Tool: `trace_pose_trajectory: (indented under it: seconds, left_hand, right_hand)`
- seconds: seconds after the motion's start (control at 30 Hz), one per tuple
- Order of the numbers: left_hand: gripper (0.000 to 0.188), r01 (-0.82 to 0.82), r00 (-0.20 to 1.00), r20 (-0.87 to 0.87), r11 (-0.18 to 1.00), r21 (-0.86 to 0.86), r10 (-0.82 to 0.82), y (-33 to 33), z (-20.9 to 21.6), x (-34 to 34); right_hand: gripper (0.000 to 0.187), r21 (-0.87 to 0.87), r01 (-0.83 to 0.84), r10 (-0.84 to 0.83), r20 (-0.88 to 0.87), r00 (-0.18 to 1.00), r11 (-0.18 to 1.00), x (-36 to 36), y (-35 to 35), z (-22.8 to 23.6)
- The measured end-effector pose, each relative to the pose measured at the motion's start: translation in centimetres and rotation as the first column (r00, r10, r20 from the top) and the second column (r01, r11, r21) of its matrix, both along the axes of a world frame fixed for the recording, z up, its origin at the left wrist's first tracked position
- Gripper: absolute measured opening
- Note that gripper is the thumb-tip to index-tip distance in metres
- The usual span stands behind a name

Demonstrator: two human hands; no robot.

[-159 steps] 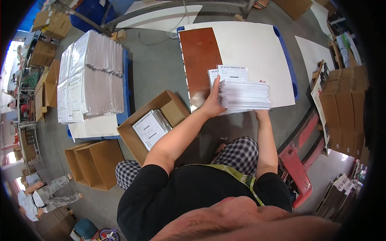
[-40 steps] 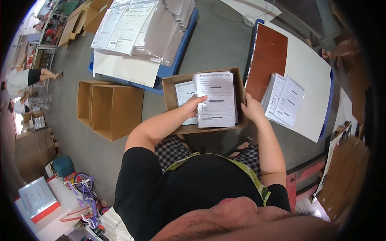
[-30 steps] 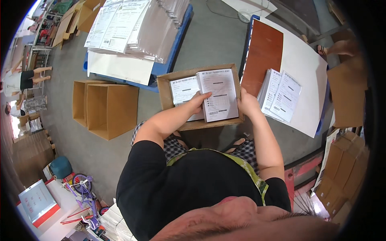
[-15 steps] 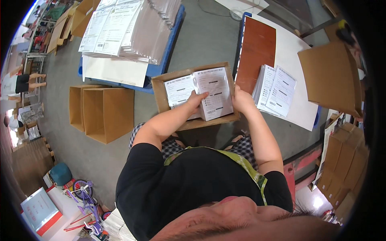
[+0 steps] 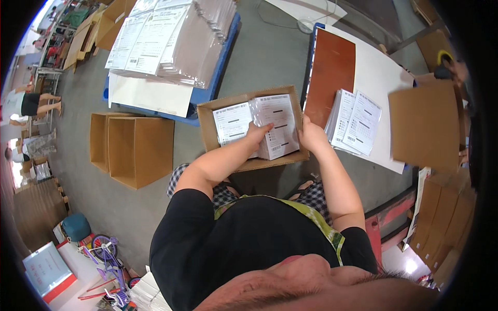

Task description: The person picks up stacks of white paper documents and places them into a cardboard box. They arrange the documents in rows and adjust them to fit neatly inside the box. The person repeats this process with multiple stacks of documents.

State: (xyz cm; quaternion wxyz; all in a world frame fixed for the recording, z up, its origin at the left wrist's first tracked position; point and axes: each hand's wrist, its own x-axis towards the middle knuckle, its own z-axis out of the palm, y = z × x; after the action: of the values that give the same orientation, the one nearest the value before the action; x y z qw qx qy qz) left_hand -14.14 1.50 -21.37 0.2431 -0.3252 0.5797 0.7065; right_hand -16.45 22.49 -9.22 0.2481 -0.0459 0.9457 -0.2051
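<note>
I see my left hand [image 5: 258, 133] reaching down into the open box [image 5: 207, 129], palm flat with fingers pressing on the right-hand stack of clear-bagged white sheets [image 5: 277, 124]. My right hand [image 5: 313, 137] grips the stack's right edge at the box wall, fingers curled. A second stack [image 5: 232, 122] lies beside it in the box. Right of the box, on the white desk [image 5: 384, 78], sit a brown board [image 5: 332, 72] and another pile of white sheets [image 5: 355, 122]. Two empty cartons [image 5: 132, 150] stand on the floor to the left.
</note>
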Motion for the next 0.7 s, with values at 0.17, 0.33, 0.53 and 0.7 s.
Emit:
trace_pose_trajectory:
  seconds: [0.17, 0.33, 0.53, 0.7]
  left_hand:
    - [0.054, 0.019, 0.999, 0.037, 0.986, 0.166, -0.026, -2.1, 2.1, 0.2]
    - [0.060, 0.128, 0.992, -0.067, 0.888, 0.442, -0.109, -7.0, 4.4, 1.2]
    - [0.062, 0.007, 0.997, 0.062, 0.823, 0.568, -0.052, -9.6, 5.9, 2.9]
    - [0.060, 0.011, 0.996, 0.066, 0.809, 0.587, -0.062, -10.1, 7.9, 3.3]
  right_hand:
    - [0.067, -0.372, -0.114, -0.085, -0.477, 0.875, 0.921, 0.9, -1.1, 2.0]
    - [0.076, -0.596, 0.177, -0.256, -0.051, 0.965, 0.783, 2.6, -2.4, -2.2]
    - [0.097, -0.554, 0.601, -0.325, 0.520, 0.790, 0.577, 3.8, -3.7, -4.7]
    - [0.086, -0.509, 0.730, -0.130, 0.774, 0.620, 0.457, 4.1, -3.6, -0.7]
